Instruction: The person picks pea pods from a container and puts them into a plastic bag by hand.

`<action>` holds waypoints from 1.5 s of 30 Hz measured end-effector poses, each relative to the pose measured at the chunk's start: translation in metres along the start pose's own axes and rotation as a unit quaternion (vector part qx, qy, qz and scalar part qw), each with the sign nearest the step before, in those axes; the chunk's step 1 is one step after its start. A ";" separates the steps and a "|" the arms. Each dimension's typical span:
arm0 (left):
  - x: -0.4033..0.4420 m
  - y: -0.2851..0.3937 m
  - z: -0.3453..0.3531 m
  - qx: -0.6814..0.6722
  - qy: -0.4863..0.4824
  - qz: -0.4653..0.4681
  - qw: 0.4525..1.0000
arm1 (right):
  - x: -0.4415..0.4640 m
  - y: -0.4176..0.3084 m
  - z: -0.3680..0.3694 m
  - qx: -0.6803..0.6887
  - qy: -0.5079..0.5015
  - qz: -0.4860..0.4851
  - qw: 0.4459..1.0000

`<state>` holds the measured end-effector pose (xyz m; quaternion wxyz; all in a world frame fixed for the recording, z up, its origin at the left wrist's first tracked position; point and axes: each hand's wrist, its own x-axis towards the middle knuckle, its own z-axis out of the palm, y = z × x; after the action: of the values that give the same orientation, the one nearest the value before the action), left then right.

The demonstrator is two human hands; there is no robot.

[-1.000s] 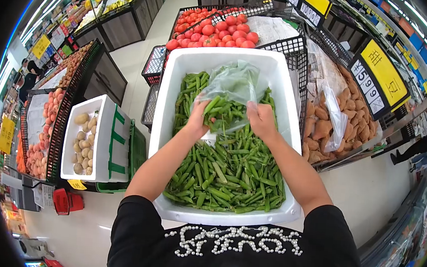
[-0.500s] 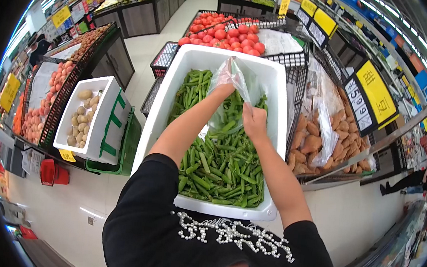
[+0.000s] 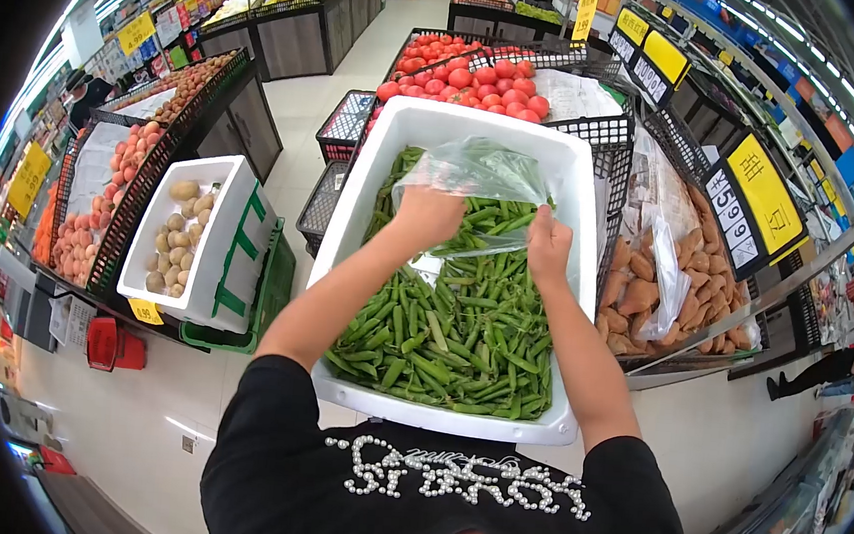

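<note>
A white foam box point(image 3: 578, 279) full of green pea pods point(image 3: 441, 343) stands before me. Over the pods lies a clear plastic bag point(image 3: 490, 167), its opening towards me. My right hand point(image 3: 549, 245) is closed on the bag's right edge, thumb up. At the bag's left side, my left hand point(image 3: 431, 217) is closed with its knuckles up; its fingertips are hidden, and what they hold, if anything, cannot be made out. Some pods show beneath the film between my hands. A small white patch point(image 3: 427, 267) shows among the pods below my left hand.
Tomatoes point(image 3: 471, 85) in black crates stand behind the box. Brown tubers point(image 3: 646, 284) and a price sign point(image 3: 753, 207) are on the right. To the left are a foam box of potatoes point(image 3: 176, 242) and a peach stand point(image 3: 101, 201). A person point(image 3: 830, 369) stands far right.
My left hand has come back from deep inside the bag towards me, and now shows closed at its left side. My right hand still grips the bag's edge. The camera view has shifted slightly.
</note>
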<state>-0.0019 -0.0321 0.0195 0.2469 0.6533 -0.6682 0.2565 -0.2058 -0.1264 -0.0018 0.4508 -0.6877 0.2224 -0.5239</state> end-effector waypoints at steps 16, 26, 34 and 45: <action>-0.076 0.088 -0.022 -0.166 -0.534 0.182 0.809 | -0.033 -0.001 -0.003 -0.058 0.066 0.088 0.992; -0.080 0.098 -0.002 -0.250 -0.419 0.077 0.869 | -0.029 0.003 0.008 -0.106 -0.007 0.021 0.994; -0.092 0.097 0.001 -0.367 -0.401 0.156 0.825 | -0.034 -0.005 0.005 -0.057 0.034 0.083 0.994; -0.080 0.089 0.006 -0.362 -0.371 0.259 0.815 | -0.035 0.010 0.012 -0.118 0.048 0.098 0.987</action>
<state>-0.0889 0.0249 -0.0399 0.1238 0.3655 -0.8981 -0.2107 -0.2058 -0.0996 -0.0295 0.4046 -0.6848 0.3703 -0.4798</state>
